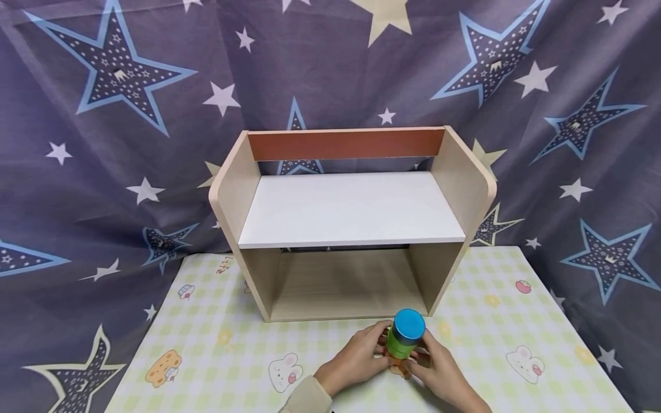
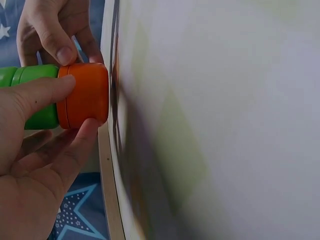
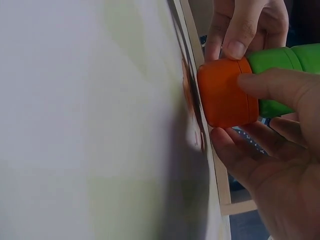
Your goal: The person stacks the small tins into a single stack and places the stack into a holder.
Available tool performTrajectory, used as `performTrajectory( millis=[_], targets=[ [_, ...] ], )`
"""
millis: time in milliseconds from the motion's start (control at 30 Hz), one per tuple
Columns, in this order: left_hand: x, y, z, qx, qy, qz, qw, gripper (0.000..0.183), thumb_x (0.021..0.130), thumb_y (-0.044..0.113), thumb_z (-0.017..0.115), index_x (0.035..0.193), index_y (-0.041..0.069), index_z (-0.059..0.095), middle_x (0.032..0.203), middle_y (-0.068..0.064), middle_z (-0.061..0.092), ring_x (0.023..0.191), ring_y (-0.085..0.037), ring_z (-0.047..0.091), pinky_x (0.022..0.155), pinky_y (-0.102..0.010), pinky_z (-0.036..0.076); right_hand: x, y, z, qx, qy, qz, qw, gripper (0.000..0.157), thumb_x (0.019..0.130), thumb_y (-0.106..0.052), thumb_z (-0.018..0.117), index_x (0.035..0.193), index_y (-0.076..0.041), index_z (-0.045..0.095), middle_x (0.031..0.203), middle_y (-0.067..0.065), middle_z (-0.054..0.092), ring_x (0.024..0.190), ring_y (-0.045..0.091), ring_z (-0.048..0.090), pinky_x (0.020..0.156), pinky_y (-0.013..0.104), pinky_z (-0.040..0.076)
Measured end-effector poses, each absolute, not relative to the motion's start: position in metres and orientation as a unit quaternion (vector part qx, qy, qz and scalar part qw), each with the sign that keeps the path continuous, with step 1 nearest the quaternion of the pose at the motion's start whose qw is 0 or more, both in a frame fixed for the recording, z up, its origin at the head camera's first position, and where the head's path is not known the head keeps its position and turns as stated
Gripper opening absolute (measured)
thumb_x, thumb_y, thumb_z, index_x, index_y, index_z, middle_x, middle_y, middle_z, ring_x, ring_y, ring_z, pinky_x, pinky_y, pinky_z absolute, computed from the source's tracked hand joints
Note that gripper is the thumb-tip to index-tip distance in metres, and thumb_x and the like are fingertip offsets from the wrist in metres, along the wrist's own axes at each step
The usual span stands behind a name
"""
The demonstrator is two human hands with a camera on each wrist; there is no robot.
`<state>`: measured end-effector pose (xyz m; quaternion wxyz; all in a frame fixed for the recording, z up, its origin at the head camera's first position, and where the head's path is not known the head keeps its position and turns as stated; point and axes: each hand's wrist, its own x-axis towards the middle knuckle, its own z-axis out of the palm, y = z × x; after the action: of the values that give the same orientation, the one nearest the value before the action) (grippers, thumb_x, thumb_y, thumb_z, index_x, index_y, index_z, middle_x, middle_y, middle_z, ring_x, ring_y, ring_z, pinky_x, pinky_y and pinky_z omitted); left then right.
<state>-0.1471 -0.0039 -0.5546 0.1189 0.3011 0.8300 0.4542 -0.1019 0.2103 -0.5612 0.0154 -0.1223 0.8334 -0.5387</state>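
A cylindrical container stands upright on the tablecloth, with a blue top, a green middle and an orange base. From its left side my left hand holds it, with the thumb near the seam between green and orange. My right hand holds the opposite side, its thumb across the same seam. In both wrist views the orange base sits at the table surface. The fingers behind the container are partly hidden.
Just behind the container stands a wooden shelf unit with a white upper board and an open lower compartment. A checked tablecloth with printed animals covers the table. A dark curtain with stars hangs behind and at both sides.
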Motion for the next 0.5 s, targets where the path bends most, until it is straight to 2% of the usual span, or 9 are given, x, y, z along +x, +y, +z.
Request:
performTrajectory(
  millis=[233,500],
  targets=[
    [-0.145,-0.015,-0.554,0.291,0.823,0.475,0.111,0.068,0.087,0.011,0.080,0.146,0.016,0.046,0.127,0.000,0.062,0.100,-0.002,0.062,0.083,-0.016,0.054,-0.105,0.202,-0.559,-0.140,0.819,-0.556,0.039,0.062,0.087,0.000,0.076,0.141,-0.011,0.047,0.133,0.016,0.056,0.120,0.037,0.057,0.096,0.034,0.053],
    [-0.143,-0.027,-0.554,0.279,0.815,0.496,0.109,0.070,0.087,0.010,0.081,0.147,0.015,0.045,0.126,-0.003,0.062,0.102,-0.004,0.062,0.084,-0.017,0.054,-0.110,0.190,-0.558,-0.159,0.807,-0.567,0.046,0.060,0.088,-0.006,0.078,0.139,-0.013,0.048,0.134,0.014,0.057,0.120,0.034,0.058,0.096,0.033,0.053]
  ],
)
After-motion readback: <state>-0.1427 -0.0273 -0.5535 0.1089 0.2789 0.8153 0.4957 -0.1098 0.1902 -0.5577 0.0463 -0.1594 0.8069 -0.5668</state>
